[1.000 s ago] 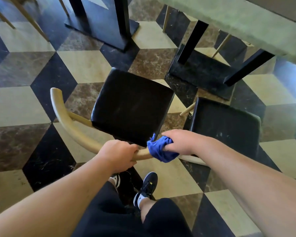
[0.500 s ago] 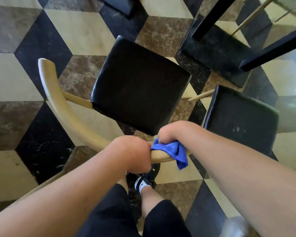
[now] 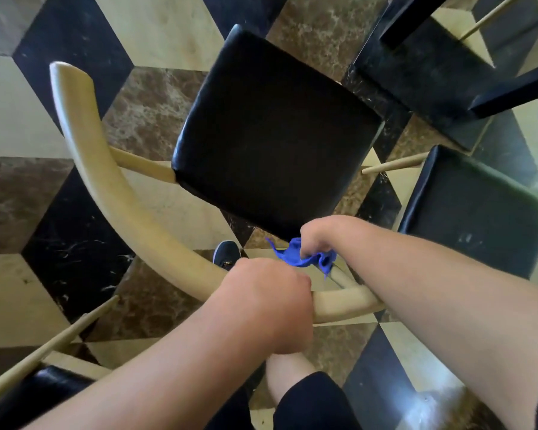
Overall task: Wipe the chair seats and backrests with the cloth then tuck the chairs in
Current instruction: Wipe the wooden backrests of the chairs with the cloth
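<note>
A chair with a black padded seat point(image 3: 274, 135) and a curved pale wooden backrest point(image 3: 112, 193) stands below me. My left hand point(image 3: 267, 302) grips the backrest rail near its middle. My right hand point(image 3: 320, 237) holds a crumpled blue cloth point(image 3: 305, 259) just beyond the rail, between the rail and the seat's near edge. A second chair's black seat point(image 3: 475, 209) sits to the right, partly under my right forearm.
A table's black legs and base point(image 3: 429, 72) stand at the upper right. Another chair's black seat corner point(image 3: 35, 395) and wooden leg point(image 3: 53, 339) show at the lower left. My shoe point(image 3: 227, 254) is under the backrest. The floor has a cube-pattern tile.
My right hand has lifted the cloth off the backrest rail and moved it forward toward the seat. The camera has come closer and looks more steeply down. My left hand keeps its hold.
</note>
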The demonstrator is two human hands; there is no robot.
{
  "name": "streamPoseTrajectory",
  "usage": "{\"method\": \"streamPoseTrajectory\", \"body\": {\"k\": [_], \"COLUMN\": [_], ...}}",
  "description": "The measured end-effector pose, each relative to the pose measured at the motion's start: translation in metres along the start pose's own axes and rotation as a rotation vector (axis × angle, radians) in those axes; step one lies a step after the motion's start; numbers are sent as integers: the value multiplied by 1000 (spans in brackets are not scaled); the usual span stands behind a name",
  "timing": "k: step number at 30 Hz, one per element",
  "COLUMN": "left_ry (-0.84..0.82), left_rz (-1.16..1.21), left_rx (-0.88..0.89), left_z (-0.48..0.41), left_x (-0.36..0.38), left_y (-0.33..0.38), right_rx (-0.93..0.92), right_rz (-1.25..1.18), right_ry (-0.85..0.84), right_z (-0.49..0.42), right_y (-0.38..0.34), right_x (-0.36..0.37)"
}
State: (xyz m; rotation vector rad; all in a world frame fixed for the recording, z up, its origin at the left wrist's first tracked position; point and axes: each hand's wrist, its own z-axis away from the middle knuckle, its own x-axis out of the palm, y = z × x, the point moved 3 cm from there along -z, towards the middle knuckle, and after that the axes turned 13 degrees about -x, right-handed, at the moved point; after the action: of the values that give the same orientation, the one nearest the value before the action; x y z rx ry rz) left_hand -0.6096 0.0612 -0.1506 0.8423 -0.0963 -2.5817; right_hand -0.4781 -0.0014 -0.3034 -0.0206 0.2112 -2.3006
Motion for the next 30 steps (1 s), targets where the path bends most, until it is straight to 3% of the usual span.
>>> {"method": "streamPoseTrajectory", "body": {"k": [5,8,14,18,22,26,28,30], "left_ry": [-69,-117,-157,-134,13,347,445,459], "left_rz": [-12,-39,-62,-17,127,158,52,7], "left_rx": [-22,-47,-135,-167,-186,-153,-50,49], "left_z": [0,0,5,5,0,-7,-9,-11], "left_x": [-2,-4,-11,-14,-12,-12,-11,-9], "left_y": [0,1,7,27,85,155,200,245], "right_rx": [-30,-92,-242,-215,-182,-90,-15,-4], "right_rz": [-73,-46,-64,61,-53,-233,-303,-321], "right_ry": [-72,3,350,660,1015,1395,1473,1413], "right_z": [51,102,210,246,261,277,281,278], "right_y": [2,0,13,33,73,133,164,187], "right_x": [0,-8,-5,42,104,157,186,213]}}
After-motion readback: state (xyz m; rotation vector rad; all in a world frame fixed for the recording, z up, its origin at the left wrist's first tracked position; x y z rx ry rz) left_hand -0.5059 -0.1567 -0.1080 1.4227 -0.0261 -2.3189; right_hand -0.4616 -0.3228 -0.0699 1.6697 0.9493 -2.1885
